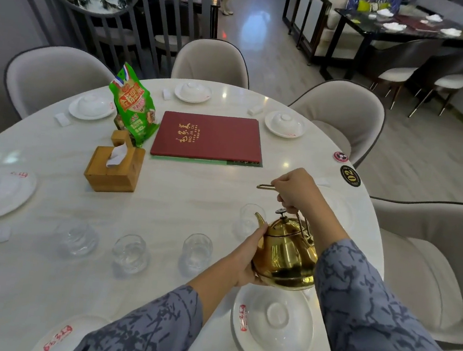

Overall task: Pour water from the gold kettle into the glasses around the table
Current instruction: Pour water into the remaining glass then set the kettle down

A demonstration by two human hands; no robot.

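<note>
Currently right hand (295, 191) is closed on the handle, carrying the kettle (285, 253); left hand (246, 260) cups its body, steadying the spout toward the nearest glass (249, 220).

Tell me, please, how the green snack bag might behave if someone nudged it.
The green bag stands tall and leans on the tissue box, so it would probably tip easily. Its crinkled film looks soft, likely light and floppy, sliding readily on the glossy table.
</note>
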